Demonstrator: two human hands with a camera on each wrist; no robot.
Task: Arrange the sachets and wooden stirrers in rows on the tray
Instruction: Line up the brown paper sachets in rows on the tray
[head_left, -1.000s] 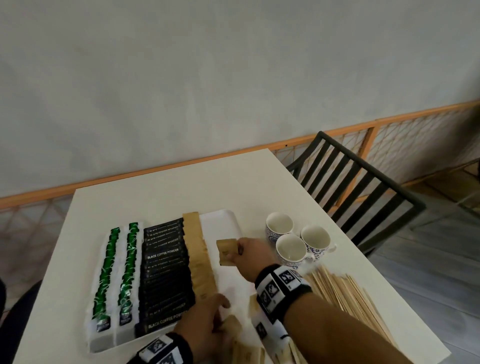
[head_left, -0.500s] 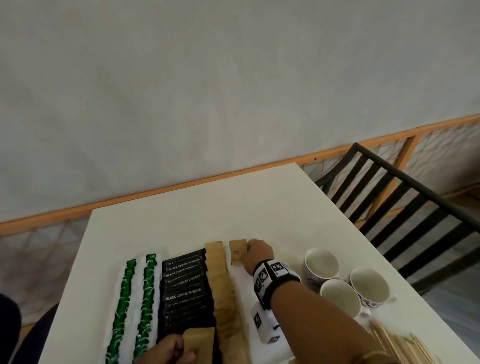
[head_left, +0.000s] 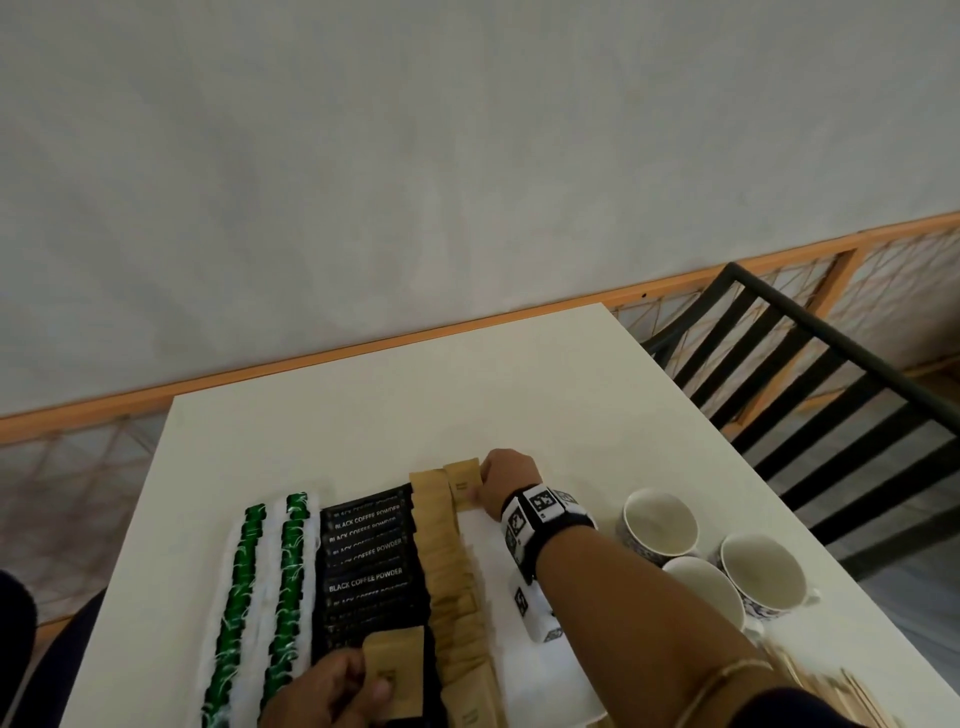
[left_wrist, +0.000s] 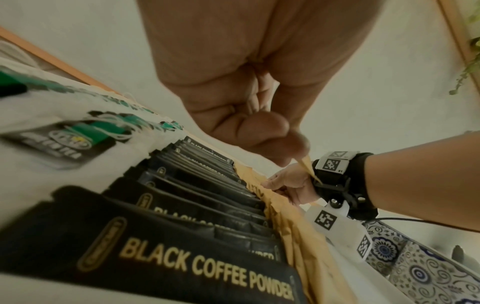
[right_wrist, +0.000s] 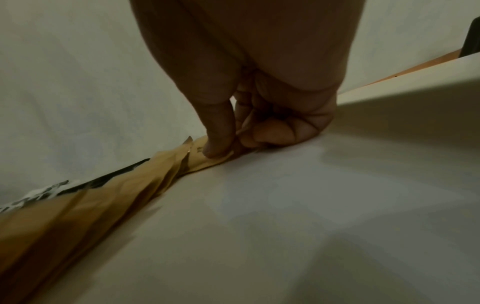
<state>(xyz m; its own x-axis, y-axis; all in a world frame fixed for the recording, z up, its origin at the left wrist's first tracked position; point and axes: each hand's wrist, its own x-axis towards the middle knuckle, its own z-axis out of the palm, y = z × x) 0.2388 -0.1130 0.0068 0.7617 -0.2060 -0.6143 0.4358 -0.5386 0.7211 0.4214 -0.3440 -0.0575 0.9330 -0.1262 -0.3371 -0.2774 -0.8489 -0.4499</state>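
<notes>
Brown paper is pinched in both hands. A brown sachet (head_left: 464, 482) is held down by the right hand (head_left: 508, 480) at the far end of the white tray (head_left: 524, 670), thumb and fingers curled onto it, just beside the top of the brown sachet row (head_left: 447, 577). Another brown sachet (head_left: 396, 670) is gripped between thumb and fingers of the left hand (head_left: 332, 693), raised over the near end of the black sachet row (head_left: 366, 561). Left of the black "BLACK COFFEE POWDER" packets, 2 rows of green-and-white sachets (head_left: 260, 587) are laid. The tray's right part is seen bare and white beneath the right forearm.

The tray is set on a cream table (head_left: 363, 405). 3 patterned cups (head_left: 711, 556) are grouped right of the tray, and wooden stirrers (head_left: 852, 696) are piled at the near right edge. A black slatted chair (head_left: 810, 379) is placed at the table's right side. Behind the table, a pale grey wall (head_left: 415, 156) is bordered by an orange wooden rail (head_left: 311, 358) with lattice below.
</notes>
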